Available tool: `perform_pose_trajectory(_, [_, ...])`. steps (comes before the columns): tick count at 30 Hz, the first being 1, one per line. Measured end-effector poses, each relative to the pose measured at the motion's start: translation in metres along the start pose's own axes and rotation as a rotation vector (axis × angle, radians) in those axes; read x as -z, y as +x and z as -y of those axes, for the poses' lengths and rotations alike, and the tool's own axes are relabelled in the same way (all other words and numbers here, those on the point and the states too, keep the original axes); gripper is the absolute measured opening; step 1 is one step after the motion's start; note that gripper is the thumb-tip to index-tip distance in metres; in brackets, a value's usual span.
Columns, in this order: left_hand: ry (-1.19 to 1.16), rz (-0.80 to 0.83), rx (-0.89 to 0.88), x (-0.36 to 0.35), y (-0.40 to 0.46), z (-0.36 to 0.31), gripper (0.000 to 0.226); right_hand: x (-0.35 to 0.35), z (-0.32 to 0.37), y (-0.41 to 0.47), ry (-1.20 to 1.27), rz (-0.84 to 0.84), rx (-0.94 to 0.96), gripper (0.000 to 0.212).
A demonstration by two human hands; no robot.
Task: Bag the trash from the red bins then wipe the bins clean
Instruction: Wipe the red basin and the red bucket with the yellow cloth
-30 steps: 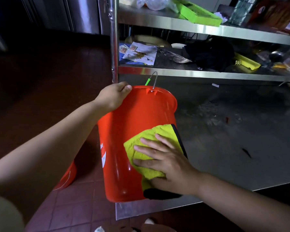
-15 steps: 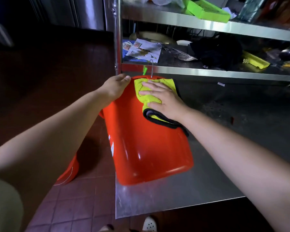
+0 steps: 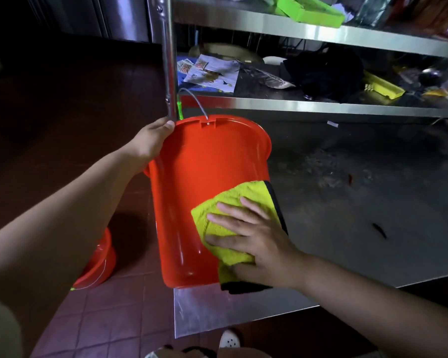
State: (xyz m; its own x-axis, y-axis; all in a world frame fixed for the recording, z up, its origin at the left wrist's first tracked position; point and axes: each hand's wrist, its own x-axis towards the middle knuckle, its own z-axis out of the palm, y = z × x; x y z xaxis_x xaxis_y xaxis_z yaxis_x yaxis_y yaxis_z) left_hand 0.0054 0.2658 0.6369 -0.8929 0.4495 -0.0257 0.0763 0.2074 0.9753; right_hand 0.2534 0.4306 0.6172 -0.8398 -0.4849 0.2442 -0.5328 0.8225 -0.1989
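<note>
left hand (image 3: 150,140): you grip the red bin (image 3: 204,192) rim, keep it braced.
right hand (image 3: 254,239): flat, fingers spread on the yellow cloth (image 3: 233,200); press evenly.

The bin (image 3: 192,202) is showing glossy, smooth red plastic; the cloth (image 3: 233,202) is looking fluffy yellow with black trim; the table (image 3: 347,215) is showing dull, smudged steel.

Right hand (image 3: 259,244) with cloth (image 3: 233,218) slid back down the bin (image 3: 202,192) wall from the rim at 12 o'clock to near the base at 6 o'clock, bin tipped more upright than half a second ago, wire handle (image 3: 192,99) again in view
</note>
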Motion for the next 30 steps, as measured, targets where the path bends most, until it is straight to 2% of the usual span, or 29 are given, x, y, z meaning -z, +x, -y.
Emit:
perform_pose_trajectory(3, [-0.025, 0.029, -0.019, 0.003, 0.002, 0.001, 0.033, 0.003, -0.014, 0.013, 0.046, -0.006, 0.045, 0.046])
perform_pose_trajectory(6, [-0.033, 0.063, -0.027, 0.006, 0.003, -0.001, 0.025, 0.007, -0.037, 0.041, 0.064, -0.049, 0.002, 0.043])
perform_pose_trajectory(9, [-0.028, 0.055, -0.021, 0.006, 0.004, -0.002, 0.025, 0.018, -0.068, 0.077, 0.074, -0.114, -0.14, 0.041])
perform_pose_trajectory(12, [-0.048, -0.02, -0.004, 0.004, 0.001, -0.003, 0.02, 0.028, -0.087, 0.105, 0.15, -0.167, -0.299, 0.041])
perform_pose_trajectory(14, [0.107, -0.118, -0.044, 0.003, 0.0, 0.002, 0.021, 0.025, -0.088, 0.112, 0.136, -0.157, -0.315, 0.042])
perform_pose_trajectory(16, [0.404, -0.303, -0.126, 0.002, 0.0, 0.007, 0.014, 0.022, -0.084, 0.114, 0.101, -0.148, -0.302, 0.043])
perform_pose_trajectory(18, [0.568, -0.448, -0.283, -0.004, -0.003, -0.003, 0.028, 0.021, -0.079, 0.118, 0.074, -0.137, -0.293, 0.042])
perform_pose_trajectory(20, [0.665, -0.349, -0.496, -0.013, 0.003, -0.022, 0.034, 0.021, -0.07, 0.122, 0.029, -0.123, -0.297, 0.04])
perform_pose_trajectory(22, [0.766, -0.155, -0.547, -0.022, 0.014, -0.037, 0.034, 0.02, -0.057, 0.121, -0.034, -0.097, -0.292, 0.04])
perform_pose_trajectory(24, [0.932, -0.065, -0.472, -0.026, 0.025, -0.04, 0.034, 0.018, -0.04, 0.11, -0.077, -0.052, -0.223, 0.04])
perform_pose_trajectory(26, [1.043, -0.054, -0.408, -0.023, 0.029, -0.038, 0.037, 0.015, -0.024, 0.089, -0.086, -0.004, -0.124, 0.043])
perform_pose_trajectory(30, [0.999, -0.038, -0.349, -0.011, 0.028, -0.035, 0.038, 0.004, 0.001, 0.043, -0.067, 0.063, 0.0, 0.048])
